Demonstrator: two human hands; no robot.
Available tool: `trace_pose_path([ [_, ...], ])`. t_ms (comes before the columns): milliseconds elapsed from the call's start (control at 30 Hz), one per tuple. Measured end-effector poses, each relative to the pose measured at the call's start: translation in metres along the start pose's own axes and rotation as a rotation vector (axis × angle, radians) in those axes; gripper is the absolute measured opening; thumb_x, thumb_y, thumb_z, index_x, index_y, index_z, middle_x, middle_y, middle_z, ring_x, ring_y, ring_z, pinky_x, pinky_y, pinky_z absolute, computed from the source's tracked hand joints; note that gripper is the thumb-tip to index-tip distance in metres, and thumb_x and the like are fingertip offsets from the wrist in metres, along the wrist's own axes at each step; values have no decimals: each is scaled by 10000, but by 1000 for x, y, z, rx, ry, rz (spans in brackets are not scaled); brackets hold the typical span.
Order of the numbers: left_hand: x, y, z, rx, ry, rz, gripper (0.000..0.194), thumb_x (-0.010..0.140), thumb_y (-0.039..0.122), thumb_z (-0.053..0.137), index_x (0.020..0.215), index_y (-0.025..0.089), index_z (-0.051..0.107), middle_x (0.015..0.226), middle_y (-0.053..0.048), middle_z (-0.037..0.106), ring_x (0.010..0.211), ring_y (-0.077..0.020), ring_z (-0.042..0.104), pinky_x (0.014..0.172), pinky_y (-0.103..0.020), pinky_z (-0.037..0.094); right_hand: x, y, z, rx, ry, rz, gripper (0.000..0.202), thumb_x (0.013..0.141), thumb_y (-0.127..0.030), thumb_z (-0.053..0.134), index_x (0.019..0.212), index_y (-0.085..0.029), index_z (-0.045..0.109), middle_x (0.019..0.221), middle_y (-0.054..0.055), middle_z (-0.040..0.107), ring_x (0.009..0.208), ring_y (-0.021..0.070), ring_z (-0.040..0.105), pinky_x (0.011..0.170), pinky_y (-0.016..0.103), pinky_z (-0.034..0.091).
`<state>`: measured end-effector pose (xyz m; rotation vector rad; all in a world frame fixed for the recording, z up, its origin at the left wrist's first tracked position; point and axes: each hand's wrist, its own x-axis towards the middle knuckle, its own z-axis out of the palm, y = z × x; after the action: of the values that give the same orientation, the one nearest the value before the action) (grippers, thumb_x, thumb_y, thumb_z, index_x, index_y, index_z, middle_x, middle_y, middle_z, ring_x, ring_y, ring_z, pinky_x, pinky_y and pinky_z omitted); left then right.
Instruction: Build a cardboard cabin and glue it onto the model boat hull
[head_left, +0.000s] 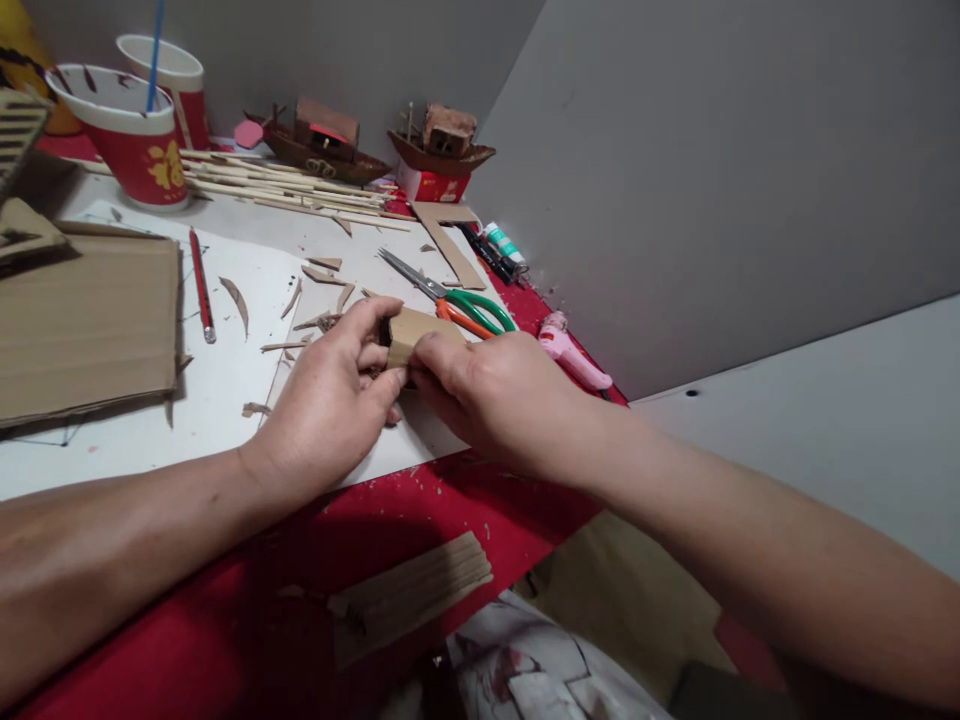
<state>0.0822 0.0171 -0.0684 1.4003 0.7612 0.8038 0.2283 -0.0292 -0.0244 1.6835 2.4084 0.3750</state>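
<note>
A: Where is the cardboard piece point(417, 330)?

B: Just above the white sheet point(225, 390), near the middle of the table, pinched between both hands. It is a small folded bit of brown card, with its top face showing between the fingertips.

A: How do the fingers sit on it?

B: The left hand point(334, 400) comes in from the left. Its index finger arches over the far-left edge of the piece, and its thumb presses in from the near side, so the fingers are closed on the card. The right hand point(499, 395) comes in from the right. Its thumb and fingertips clamp the near-right corner, and the rest of that hand hides the lower part of the piece.

A: What lies close by?

B: Scissors point(450, 295) with green and orange handles lie just beyond the piece, blades pointing far-left. A pink tool point(574, 358) lies right of the right hand on the red cloth point(225, 620). Card scraps point(315, 290) are scattered on the sheet beyond the left hand.

A: And farther out?

B: A red pen point(201, 285) lies beside a big cardboard sheet point(86, 325) at the left. Two red cups point(131, 135) stand far-left, with wooden sticks point(285, 185) just right of them. Two model boats point(375, 140) stand against the far wall. A cardboard strip point(412, 595) lies at the near edge.
</note>
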Motion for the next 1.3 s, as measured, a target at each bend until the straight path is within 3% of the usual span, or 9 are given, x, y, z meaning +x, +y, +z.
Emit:
trace_pose_path([
  [100, 0, 0, 0, 0, 27, 11, 498, 772, 60, 593, 1242, 219, 543, 769, 8, 659, 602, -138, 617, 536, -227, 510, 2, -5, -2, -65, 10, -67, 227, 885, -131, 388, 918, -146, 613, 552, 39, 624, 454, 175, 507, 433, 306, 192],
  [233, 1, 1, 1, -20, 42, 24, 481, 765, 59, 618, 1210, 233, 572, 787, 5, 666, 656, -151, 633, 526, -211, 492, -2, -9, 13, -22, 223, -120, 344, 911, -110, 282, 787, -171, 596, 567, 35, 619, 489, 152, 523, 459, 299, 232],
  [433, 0, 3, 1, -55, 47, -5, 474, 762, 37, 593, 1201, 217, 574, 717, 20, 648, 519, -112, 581, 467, -202, 482, -5, -17, 35, 208, 450, 117, 272, 920, -224, 360, 802, -153, 594, 599, 20, 623, 482, 124, 513, 489, 253, 338],
  [500, 1, 3, 0, -38, 46, -5, 475, 762, 32, 583, 1200, 215, 568, 708, 21, 648, 507, -105, 572, 460, -197, 483, -6, -18, 30, 300, 425, 219, 243, 908, -238, 399, 812, -153, 605, 620, 30, 637, 500, 130, 534, 506, 245, 361],
  [600, 1, 3, 0, -35, 44, -7, 472, 772, 50, 590, 1214, 212, 555, 757, 2, 667, 519, -106, 583, 454, -199, 495, -9, -14, 14, 382, 276, 279, 232, 902, -266, 455, 770, -175, 624, 618, 32, 645, 512, 139, 540, 520, 245, 359],
  [733, 1, 2, 1, -44, 45, -7, 458, 777, 71, 612, 1209, 214, 557, 814, -16, 683, 521, -106, 591, 445, -200, 495, -17, -5, 2, 230, 239, 222, 265, 925, -258, 447, 807, -175, 669, 700, 60, 708, 553, 159, 595, 528, 259, 340],
  [867, 1, 0, 1, -56, 29, -21, 472, 782, 79, 618, 1224, 232, 552, 792, -9, 689, 524, -114, 593, 454, -207, 499, -20, -3, 6, 99, 193, 104, 238, 918, -213, 452, 864, -172, 680, 725, 62, 729, 607, 177, 634, 526, 274, 316],
  [1033, 2, -3, 1, -46, 20, -12, 471, 785, 94, 614, 1229, 238, 547, 790, -8, 687, 543, -120, 594, 456, -206, 495, -15, -10, 9, -18, 209, 134, 224, 888, -157, 466, 762, -162, 651, 635, 58, 694, 526, 179, 602, 488, 297, 233],
  [1300, 1, -5, -3, 0, -40, 27, 501, 795, 129, 601, 1276, 246, 521, 817, -15, 697, 526, -120, 579, 465, -225, 492, -8, -4, 4, 405, 170, 211, 186, 872, -231, 524, 777, -157, 666, 621, 28, 655, 520, 133, 533, 512, 249, 310],
])
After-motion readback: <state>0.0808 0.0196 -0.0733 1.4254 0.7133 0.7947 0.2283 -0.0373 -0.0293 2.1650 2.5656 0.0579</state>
